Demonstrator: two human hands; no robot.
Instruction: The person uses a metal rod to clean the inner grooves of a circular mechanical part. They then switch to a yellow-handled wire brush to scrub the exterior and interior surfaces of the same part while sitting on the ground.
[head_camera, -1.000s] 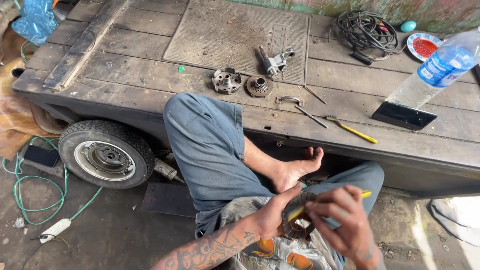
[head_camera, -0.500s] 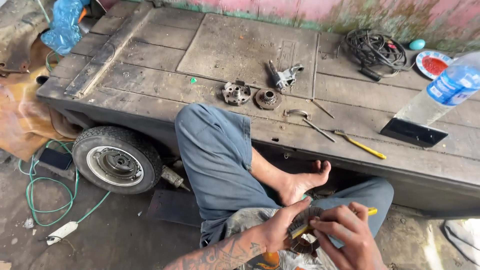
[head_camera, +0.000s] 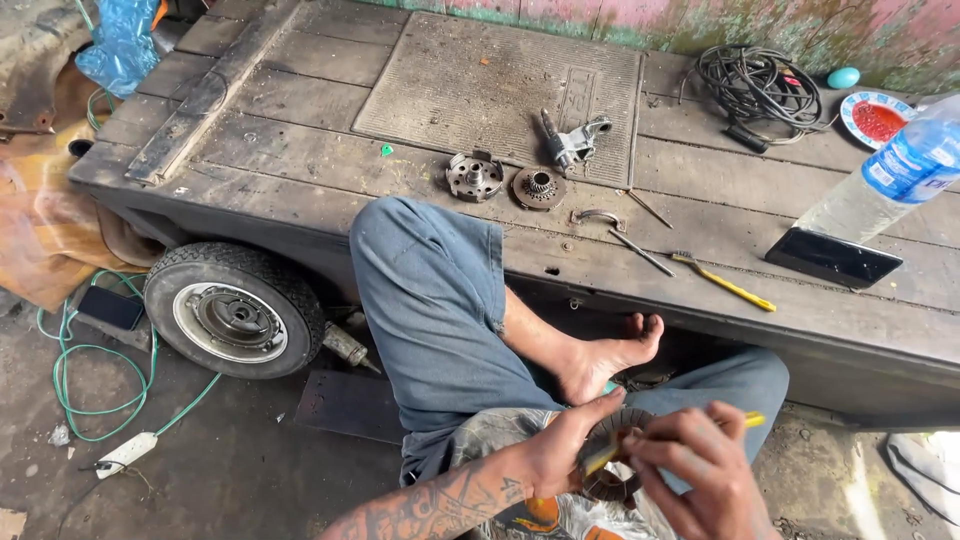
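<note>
jeans (head_camera: 430, 300): faded blue denim, centre of the frame
left hand (head_camera: 562, 448): forearm patterned with dark tattoo lines, lower middle
tool handle (head_camera: 752, 420): yellow, at the right hand (head_camera: 700, 480), lower right
round part (head_camera: 612, 470): dark grey metal, between the hands
screwdriver (head_camera: 725, 283): yellow handle, right of centre
platform (head_camera: 300, 170): weathered grey-brown planks
mat (head_camera: 480, 85): dull grey, ribbed pattern, upper middle
bottle (head_camera: 890, 175): clear with blue label, right edge
plate (head_camera: 875, 118): red centre, blue patterned rim, upper right
cable (head_camera: 75, 370): green, lower left
bag (head_camera: 118, 45): blue plastic, upper left
tyre (head_camera: 235, 312): black, silver hub, left
</note>
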